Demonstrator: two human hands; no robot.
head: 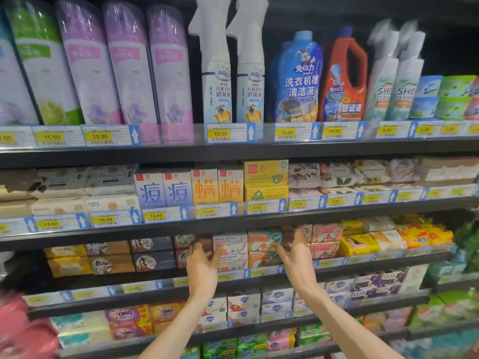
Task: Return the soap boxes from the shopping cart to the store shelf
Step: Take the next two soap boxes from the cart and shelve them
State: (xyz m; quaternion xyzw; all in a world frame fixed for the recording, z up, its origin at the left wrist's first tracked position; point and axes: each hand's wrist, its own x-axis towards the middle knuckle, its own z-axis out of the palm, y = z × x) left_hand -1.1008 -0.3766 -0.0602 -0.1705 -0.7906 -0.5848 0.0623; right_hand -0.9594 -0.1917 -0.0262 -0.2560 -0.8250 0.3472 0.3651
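Head view: both hands raised to the third shelf [233,277], palms facing each other. Left hand [203,265], fingers spread wide, tips touching the left side of the stacked white Goat Soap boxes [230,252]. Right hand [294,257], fingers wide, tips at the right side of the orange boxes [263,251]; whether they touch cannot be told. Box stacks sit side by side behind the price rail. Lower shelves blurred; red shape bottom left cut off. Little free room beside the stacks.
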